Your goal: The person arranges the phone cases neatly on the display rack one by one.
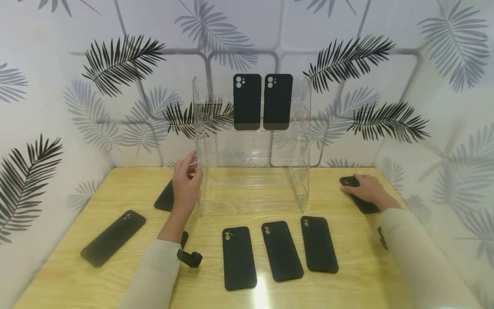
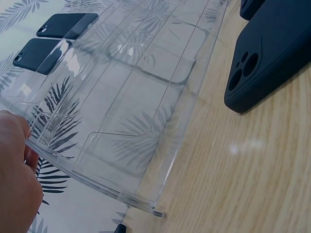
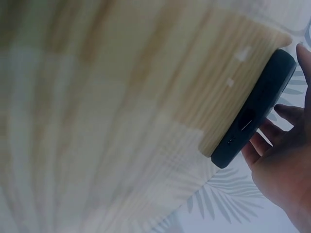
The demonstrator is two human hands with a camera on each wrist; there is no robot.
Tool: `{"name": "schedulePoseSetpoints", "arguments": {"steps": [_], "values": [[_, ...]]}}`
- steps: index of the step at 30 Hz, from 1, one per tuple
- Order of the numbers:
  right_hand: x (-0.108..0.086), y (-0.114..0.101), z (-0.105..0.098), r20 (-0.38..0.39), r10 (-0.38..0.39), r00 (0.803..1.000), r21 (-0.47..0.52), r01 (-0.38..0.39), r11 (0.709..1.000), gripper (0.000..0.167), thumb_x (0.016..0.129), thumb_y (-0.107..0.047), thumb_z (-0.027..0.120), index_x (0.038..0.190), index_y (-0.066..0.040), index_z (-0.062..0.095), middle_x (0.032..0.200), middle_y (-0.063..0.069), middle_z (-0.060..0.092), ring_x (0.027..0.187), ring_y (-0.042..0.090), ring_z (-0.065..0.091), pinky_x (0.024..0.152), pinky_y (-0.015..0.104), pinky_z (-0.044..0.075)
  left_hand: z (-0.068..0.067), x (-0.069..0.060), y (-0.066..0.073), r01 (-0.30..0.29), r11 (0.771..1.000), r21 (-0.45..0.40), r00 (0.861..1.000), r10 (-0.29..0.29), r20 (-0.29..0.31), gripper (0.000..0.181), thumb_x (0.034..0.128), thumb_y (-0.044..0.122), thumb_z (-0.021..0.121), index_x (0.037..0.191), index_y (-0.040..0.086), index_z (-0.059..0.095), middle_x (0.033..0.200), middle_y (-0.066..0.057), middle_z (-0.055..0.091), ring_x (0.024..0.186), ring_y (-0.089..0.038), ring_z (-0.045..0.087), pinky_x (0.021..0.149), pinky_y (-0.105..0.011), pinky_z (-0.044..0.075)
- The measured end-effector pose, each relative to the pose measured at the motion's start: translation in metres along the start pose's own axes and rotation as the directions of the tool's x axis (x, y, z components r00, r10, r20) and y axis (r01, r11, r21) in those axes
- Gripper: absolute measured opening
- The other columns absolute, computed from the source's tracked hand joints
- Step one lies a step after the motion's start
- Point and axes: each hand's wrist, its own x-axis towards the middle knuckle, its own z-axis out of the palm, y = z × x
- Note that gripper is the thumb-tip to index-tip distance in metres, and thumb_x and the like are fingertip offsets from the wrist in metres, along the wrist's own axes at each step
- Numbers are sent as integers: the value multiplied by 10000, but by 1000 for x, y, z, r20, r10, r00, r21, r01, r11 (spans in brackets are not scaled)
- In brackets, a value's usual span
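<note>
A clear stepped rack (image 1: 251, 195) stands at the back of the wooden table, two black phone cases (image 1: 247, 101) upright side by side on its top tier. My left hand (image 1: 186, 180) holds the rack's left side edge between thumb and curled fingers; in the left wrist view the hand (image 2: 17, 174) is at the clear panel (image 2: 121, 145). At the far right my right hand (image 1: 368, 189) grips another black case (image 1: 364, 205) lying on the table. Seen from the right wrist, the fingers of that hand (image 3: 286, 145) are bent around the case (image 3: 255, 109).
Three black cases (image 1: 239, 257) lie in a row in front of the rack. To the left are another flat case (image 1: 113, 238), one partly behind my left hand (image 1: 166, 197), and one mostly hidden under my left wrist (image 1: 184, 239). A patterned wall (image 1: 154, 98) rises behind the table.
</note>
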Motion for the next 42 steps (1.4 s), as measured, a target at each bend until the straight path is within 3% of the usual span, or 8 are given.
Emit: {"name": "schedulePoseSetpoints", "arguments": {"steps": [3,7,11,21,30,42], "values": [[1,0,1,2,10,1000,-3,-10,1000,913,971,-555,544,1467,179,322,1416,478,355,1273,663,348,1033,724,345,2,3,-15,-10,1000,-2,1000,10,-11,464,972,-46,569,1432,9,543,1257,-293,535,1168,-440,610,911,-135,466],[1,0,1,6,17,1000,9,-17,1000,913,972,-551,542,1471,179,314,1420,480,342,1276,668,332,1035,738,330,2,5,-22,-30,1000,-3,999,30,-19,457,969,-18,600,1418,60,575,1235,-234,565,1142,-379,637,889,-78,456],[3,0,2,5,10,1000,29,-10,1000,901,976,-520,556,1473,186,301,1421,488,325,1283,682,300,1058,749,287,1,5,-23,-45,999,-2,999,45,-19,457,967,-10,604,1414,81,584,1217,-194,577,1136,-337,646,900,-83,464],[6,-13,-6,-29,-12,999,105,15,994,928,960,-467,622,1517,165,233,1464,483,247,1316,664,274,1082,724,289,2,5,-22,-84,996,0,996,84,-23,464,951,-57,583,1407,30,577,1194,-234,563,1124,-426,637,902,-64,468],[6,-33,-21,-89,-7,996,192,24,981,916,966,-389,636,1572,91,144,1513,437,184,1380,598,239,1120,694,271,2,5,-20,-73,997,14,997,73,-16,454,960,-19,574,1413,7,562,1212,-226,565,1126,-392,636,912,-109,482],[-5,-47,-26,-218,-1,976,273,62,960,1006,944,-526,641,1612,-7,97,1577,344,155,1399,561,275,1070,708,318,2,3,-19,-48,999,20,999,48,-11,460,974,2,581,1427,79,570,1218,-191,569,1140,-310,637,926,-101,470]]}}
